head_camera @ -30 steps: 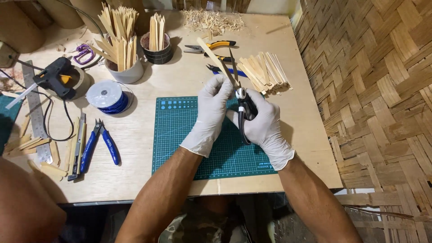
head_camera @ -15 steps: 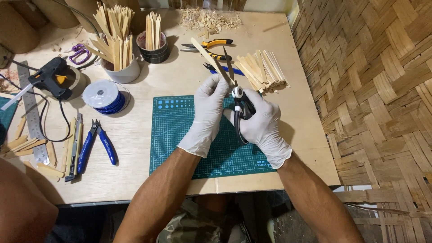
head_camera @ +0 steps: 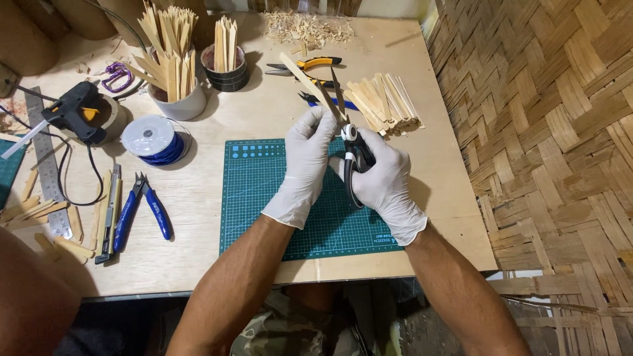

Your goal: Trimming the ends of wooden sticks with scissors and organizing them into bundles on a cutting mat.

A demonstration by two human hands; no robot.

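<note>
Both my hands wear white gloves and meet above the far edge of a green cutting mat. My left hand pinches a flat bamboo strip that slants up and to the left. My right hand grips black-handled scissors, whose blades point up and close on the strip near my left fingertips. Just beyond my hands lies a pile of bamboo strips.
On the wooden table stand a white cup and a dark cup full of strips. Orange-handled pliers, a blue wire spool, a black glue gun, blue cutters, a metal ruler and shavings lie around. Woven bamboo matting is at right.
My hands, strip and scissors hold nearly the same pose. The view has shifted slightly; the blades sit a little nearer my left fingertips.
</note>
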